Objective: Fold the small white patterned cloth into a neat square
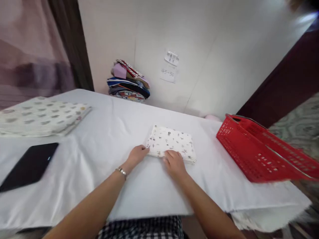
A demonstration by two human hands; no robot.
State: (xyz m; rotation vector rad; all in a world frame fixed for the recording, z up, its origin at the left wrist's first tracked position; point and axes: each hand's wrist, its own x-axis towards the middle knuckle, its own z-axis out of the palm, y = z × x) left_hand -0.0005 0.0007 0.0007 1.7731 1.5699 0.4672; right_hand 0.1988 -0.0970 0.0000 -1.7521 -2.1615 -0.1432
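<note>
A folded white cloth (pixel 171 139) with a small scattered print lies flat on the white-covered table, its layers showing along the front edge. My left hand (pixel 136 156), with a bracelet on the wrist, is closed at the cloth's front left corner, fingertips on its edge. At the middle of the front edge, my right hand (pixel 175 162) has its fingers bent over the top layer and its thumb low against the front. The undersides of both hands are hidden.
To the right a red plastic basket (pixel 251 149) stands tilted in view near the table's edge. On the left are a larger folded printed cloth (pixel 42 114) and a flat black device (pixel 30 166). A stack of folded fabrics (pixel 129 83) sits behind the table (pixel 99 139) by the wall.
</note>
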